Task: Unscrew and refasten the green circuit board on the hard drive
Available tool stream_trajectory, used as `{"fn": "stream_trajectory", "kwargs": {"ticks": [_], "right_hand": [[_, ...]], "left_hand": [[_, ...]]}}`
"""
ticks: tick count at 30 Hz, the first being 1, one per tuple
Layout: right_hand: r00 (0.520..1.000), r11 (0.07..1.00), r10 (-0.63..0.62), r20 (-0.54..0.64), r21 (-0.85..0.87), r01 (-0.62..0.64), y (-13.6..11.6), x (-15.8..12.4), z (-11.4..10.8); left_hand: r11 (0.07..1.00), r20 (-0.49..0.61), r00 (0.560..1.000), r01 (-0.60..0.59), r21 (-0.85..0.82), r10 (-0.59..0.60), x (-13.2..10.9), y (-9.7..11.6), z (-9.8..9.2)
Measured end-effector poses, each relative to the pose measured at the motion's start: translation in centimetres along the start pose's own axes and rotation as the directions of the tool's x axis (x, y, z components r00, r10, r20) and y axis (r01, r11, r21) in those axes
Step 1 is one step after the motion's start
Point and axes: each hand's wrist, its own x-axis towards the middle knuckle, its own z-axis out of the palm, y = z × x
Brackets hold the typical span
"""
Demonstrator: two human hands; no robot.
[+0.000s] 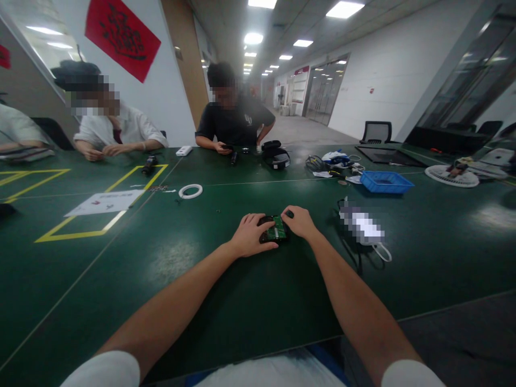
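A small dark block with a green circuit board [278, 229] on top, much like a hard drive, lies flat on the green table in front of me. My left hand [250, 236] grips it from the left, thumb along the near side and fingers over the top and far side, hiding its left part. At its right far corner is my right hand [299, 220], thumb and forefinger pinched together. A dark spot shows at those fingertips, but I cannot make out whether it is a small part or the table behind.
To the right lie a lit phone-like device [365, 224] with cables and a blue tray [386, 183]. A white ring [191, 191] and a paper sheet [105, 203] lie leftward. Across the table sit people, one in a black shirt [242, 121], behind a black case [276, 157].
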Motion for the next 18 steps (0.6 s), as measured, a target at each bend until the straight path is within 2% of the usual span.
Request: {"fn": "stream_trajectory", "kwargs": {"ticks": [8, 13, 18], "right_hand": [[0.999, 0.998, -0.051, 0.016, -0.022, 0.051, 0.00, -0.05, 0.29], [1.000, 0.999, -0.025, -0.007, -0.033, 0.025, 0.03, -0.02, 0.47], [0.999, 0.999, -0.039, 0.022, -0.010, 0.039, -0.17, -0.05, 0.31]], "left_hand": [[1.000, 0.021, 1.000, -0.011, -0.007, 0.011, 0.20, -0.51, 0.13], [0.999, 0.035, 0.999, -0.031, 0.018, 0.031, 0.16, -0.52, 0.01], [0.998, 0.057, 0.996, -0.064, 0.015, 0.063, 0.13, -0.50, -0.41]]}}
